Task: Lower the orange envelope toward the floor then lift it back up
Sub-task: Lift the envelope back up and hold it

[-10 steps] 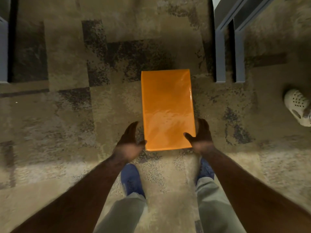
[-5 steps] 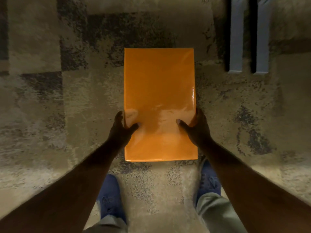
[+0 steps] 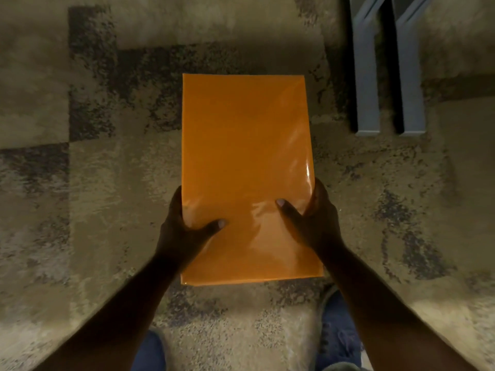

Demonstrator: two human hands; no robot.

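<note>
You stand on a mottled tan-and-charcoal carpet (image 3: 80, 210) laid in blocky patches, with two grey metal furniture legs (image 3: 388, 84) planted at upper right and your blue shoes (image 3: 340, 341) below. Between your hands, above the floor, you hold the orange envelope (image 3: 246, 167), a flat glossy rectangle. Your left hand (image 3: 184, 231) and right hand (image 3: 313, 220) clamp its lower side edges, thumbs pressed on top, fingers curled beneath.

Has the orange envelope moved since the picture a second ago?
Yes. The orange envelope has come up toward the camera: it covers more of the patterned carpet than before, with both hands farther along its sides.
</note>
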